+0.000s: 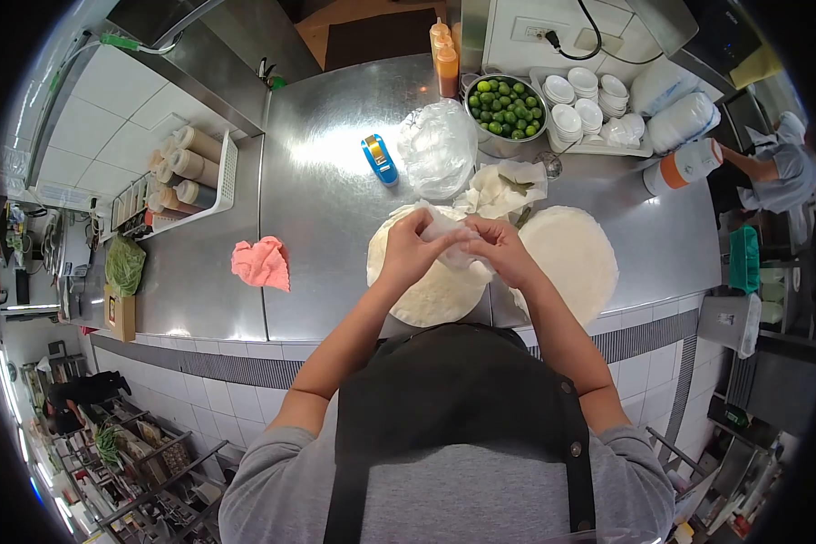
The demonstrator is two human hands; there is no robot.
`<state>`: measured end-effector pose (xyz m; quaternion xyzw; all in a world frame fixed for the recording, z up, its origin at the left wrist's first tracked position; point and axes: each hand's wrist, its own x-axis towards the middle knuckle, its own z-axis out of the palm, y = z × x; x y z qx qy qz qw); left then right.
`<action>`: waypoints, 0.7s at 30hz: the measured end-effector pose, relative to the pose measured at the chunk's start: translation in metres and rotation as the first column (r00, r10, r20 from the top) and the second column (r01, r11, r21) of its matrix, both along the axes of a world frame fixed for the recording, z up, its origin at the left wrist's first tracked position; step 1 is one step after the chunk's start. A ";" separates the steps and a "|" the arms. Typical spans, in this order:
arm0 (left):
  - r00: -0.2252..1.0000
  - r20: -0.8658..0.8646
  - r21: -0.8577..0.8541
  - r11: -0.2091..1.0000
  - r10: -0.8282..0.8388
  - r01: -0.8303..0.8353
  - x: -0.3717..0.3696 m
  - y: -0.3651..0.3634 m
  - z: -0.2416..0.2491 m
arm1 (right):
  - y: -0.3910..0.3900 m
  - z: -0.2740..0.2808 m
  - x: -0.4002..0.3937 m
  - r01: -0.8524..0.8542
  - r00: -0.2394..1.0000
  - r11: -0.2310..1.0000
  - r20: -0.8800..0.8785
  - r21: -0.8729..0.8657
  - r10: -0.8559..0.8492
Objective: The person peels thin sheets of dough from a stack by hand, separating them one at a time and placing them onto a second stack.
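The black device [733,41] carries a small light marking, apparently "EPSON". Any print on the orange-banded bottle [684,169] or the box [119,314] is too small to read.

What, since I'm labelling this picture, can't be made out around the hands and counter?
Inside of the clear plastic: head view; folds, left hand and right hand hide it.
Part of the left pale round: head view; hands and plastic cover it.
Part of the right pale round: head view; right forearm covers it.
Limes underneath: head view; those on top and the bowl hide them.
Writing on the blue object: head view; too small.
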<state>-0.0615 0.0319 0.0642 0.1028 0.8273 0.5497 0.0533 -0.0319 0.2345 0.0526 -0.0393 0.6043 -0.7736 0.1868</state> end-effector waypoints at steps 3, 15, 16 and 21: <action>0.978 0.148 -0.008 0.988 -0.149 0.152 -0.009 -0.007 0.001 | 0.004 0.010 0.003 0.050 0.997 0.999 0.057 0.004 -0.051; 0.997 0.023 0.506 0.860 0.069 -0.071 -0.007 -0.007 -0.018 | 0.023 -0.026 0.007 0.290 0.957 0.924 0.071 -0.251 -0.281; 0.997 0.022 0.506 0.860 0.068 -0.069 -0.006 -0.007 -0.017 | 0.021 -0.010 0.005 0.331 0.934 0.893 0.239 -0.306 -0.264; 0.993 0.115 0.550 0.832 0.014 -0.075 0.002 0.005 0.013 | 0.009 0.010 -0.010 0.206 0.863 0.954 0.419 0.219 -0.283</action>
